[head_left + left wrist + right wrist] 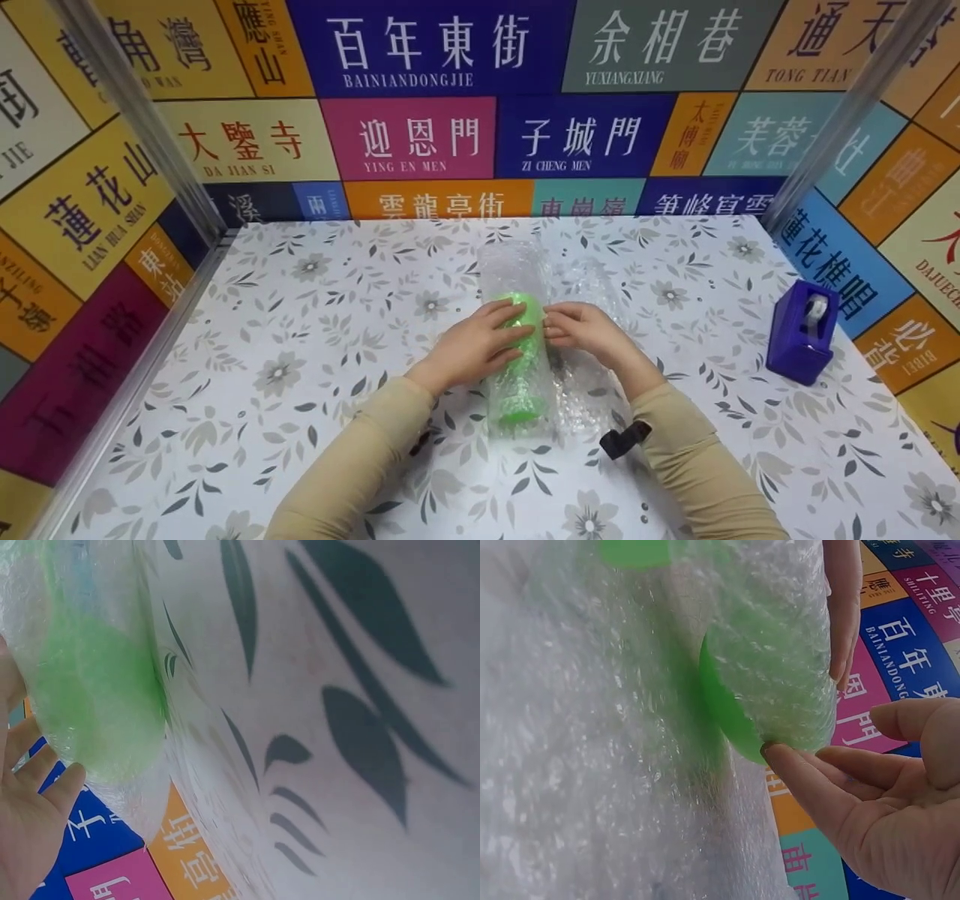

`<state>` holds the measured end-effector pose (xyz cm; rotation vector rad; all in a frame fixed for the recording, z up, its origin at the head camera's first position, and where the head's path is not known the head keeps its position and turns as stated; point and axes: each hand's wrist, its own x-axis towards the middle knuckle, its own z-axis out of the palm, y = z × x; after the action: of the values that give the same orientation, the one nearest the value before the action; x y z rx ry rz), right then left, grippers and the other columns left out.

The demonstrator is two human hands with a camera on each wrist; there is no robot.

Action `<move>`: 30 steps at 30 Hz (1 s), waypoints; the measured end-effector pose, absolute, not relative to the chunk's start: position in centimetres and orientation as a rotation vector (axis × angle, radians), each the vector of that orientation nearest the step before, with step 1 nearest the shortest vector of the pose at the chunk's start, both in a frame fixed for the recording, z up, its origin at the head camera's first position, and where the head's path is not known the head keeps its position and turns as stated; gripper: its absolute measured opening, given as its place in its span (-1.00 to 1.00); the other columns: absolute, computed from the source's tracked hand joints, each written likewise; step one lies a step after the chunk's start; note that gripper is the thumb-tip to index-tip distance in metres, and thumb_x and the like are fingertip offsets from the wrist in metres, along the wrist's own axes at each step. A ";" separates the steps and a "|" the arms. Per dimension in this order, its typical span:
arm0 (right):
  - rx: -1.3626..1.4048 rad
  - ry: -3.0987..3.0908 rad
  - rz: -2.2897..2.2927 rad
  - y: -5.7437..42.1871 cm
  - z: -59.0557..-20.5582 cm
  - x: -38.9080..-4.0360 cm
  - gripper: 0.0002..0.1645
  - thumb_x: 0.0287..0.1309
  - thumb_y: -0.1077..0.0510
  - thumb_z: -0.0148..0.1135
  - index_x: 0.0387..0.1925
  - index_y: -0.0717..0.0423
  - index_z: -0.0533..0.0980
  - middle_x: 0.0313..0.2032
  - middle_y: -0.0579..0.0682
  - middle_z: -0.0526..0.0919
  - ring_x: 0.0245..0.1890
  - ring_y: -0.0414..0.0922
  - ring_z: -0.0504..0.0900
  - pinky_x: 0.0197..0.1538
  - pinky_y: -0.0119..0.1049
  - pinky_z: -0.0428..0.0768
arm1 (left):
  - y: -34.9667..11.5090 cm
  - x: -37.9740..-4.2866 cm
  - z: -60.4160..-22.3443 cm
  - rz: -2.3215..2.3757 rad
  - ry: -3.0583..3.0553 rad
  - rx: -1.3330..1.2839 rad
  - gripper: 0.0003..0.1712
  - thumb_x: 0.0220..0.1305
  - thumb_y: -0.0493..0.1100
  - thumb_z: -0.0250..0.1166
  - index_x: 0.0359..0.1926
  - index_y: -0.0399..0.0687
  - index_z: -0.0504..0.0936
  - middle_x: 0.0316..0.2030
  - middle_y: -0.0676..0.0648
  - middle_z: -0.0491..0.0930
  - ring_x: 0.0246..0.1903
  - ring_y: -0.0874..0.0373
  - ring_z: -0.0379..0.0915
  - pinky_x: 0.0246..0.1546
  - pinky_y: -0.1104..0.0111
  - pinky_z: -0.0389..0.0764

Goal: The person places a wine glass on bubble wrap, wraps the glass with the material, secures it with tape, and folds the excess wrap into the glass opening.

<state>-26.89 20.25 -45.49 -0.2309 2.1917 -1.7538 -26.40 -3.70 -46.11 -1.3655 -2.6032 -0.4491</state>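
A green cylindrical thing (pixel 519 375) lies wrapped in clear bubble wrap (pixel 510 264), whose loose part spreads flat to its right on the table. Its exact kind is blurred by the wrap. My left hand (pixel 478 339) rests across the roll from the left, fingers spread over its upper side. Against the roll's right side, the fingertips of my right hand (pixel 589 334) touch the wrap. The right wrist view shows the right hand (pixel 885 795) with its fingers extended at the wrap and the thumb apart. The green thing (pixel 105 701) also shows through the film in the left wrist view.
A purple tape dispenser (pixel 802 334) with a roll of clear tape stands at the table's right side. The table (pixel 300 420) has a flowered white cover. Panels with coloured signs (pixel 409 139) rise behind and on both sides.
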 end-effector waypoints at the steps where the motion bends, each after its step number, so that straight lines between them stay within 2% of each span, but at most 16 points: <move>1: -0.223 2.189 -1.749 20.2 -45.5 -26.9 -0.44 0.49 0.19 -0.05 0.28 0.59 0.26 0.13 0.46 0.49 0.05 0.13 0.62 0.17 -0.07 0.57 | -3.6 -26.4 -46.1 -0.445 -2.601 -1.365 -0.50 0.47 0.03 0.16 0.36 0.06 0.48 0.43 -0.13 0.24 0.45 -0.04 0.03 0.36 0.20 0.30; 6: -0.147 2.153 -1.759 19.7 -45.4 -27.1 -0.46 0.48 0.15 0.00 0.25 0.52 0.30 0.16 0.39 0.48 0.07 0.16 0.59 0.15 0.01 0.58 | -3.5 -26.3 -46.2 -0.452 -2.577 -1.360 -0.52 0.46 0.02 0.17 0.34 0.07 0.50 0.42 -0.14 0.26 0.44 -0.06 0.05 0.33 0.20 0.36; 13: 0.009 2.149 -1.743 19.0 -45.2 -27.5 -0.42 0.40 0.10 0.14 0.22 0.41 0.23 0.08 0.28 0.40 -0.06 0.04 0.62 -0.01 -0.16 0.68 | -3.3 -26.2 -46.4 -0.489 -2.551 -1.348 -0.54 0.45 -0.01 0.19 0.32 0.10 0.53 0.41 -0.15 0.26 0.44 -0.06 0.05 0.28 0.17 0.42; 18: 0.096 2.216 -1.645 18.4 -45.2 -28.0 -0.32 0.30 0.02 0.27 0.19 0.33 0.19 0.05 0.23 0.36 -0.11 0.01 0.60 -0.07 -0.15 0.70 | -3.3 -26.1 -46.4 -0.508 -2.535 -1.344 -0.57 0.44 -0.03 0.21 0.28 0.09 0.56 0.40 -0.18 0.26 0.43 -0.06 0.07 0.27 0.15 0.44; 23: 0.110 2.313 -1.556 17.9 -45.2 -28.1 -0.31 0.23 -0.02 0.33 0.14 0.28 0.22 0.01 0.23 0.40 -0.20 0.00 0.62 -0.07 -0.08 0.70 | -3.3 -26.1 -46.3 -0.559 -2.543 -1.352 -0.59 0.44 -0.03 0.20 0.26 0.07 0.58 0.40 -0.19 0.26 0.43 -0.06 0.06 0.34 0.18 0.34; 27: 0.110 2.333 -1.554 17.8 -45.3 -28.2 -0.35 0.24 0.02 0.32 0.12 0.29 0.22 -0.03 0.22 0.40 -0.24 -0.02 0.61 -0.06 -0.05 0.70 | -3.5 -26.1 -46.2 -0.711 -2.567 -1.361 -0.57 0.46 0.01 0.17 0.28 0.08 0.56 0.40 -0.16 0.27 0.44 -0.05 0.06 0.40 0.20 0.22; 30: 0.105 2.312 -1.592 17.8 -45.4 -28.2 -0.38 0.25 0.07 0.30 0.11 0.31 0.21 -0.04 0.21 0.38 -0.26 -0.03 0.60 -0.06 -0.05 0.70 | -3.8 -26.1 -45.8 -0.888 -2.589 -1.281 -0.56 0.46 0.02 0.17 0.29 0.10 0.55 0.40 -0.13 0.29 0.41 -0.02 0.13 0.41 0.17 0.20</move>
<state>-28.21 17.81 -45.39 0.1046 2.3119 -1.5923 -26.07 -3.80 -45.77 -1.2813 -2.5887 -0.8883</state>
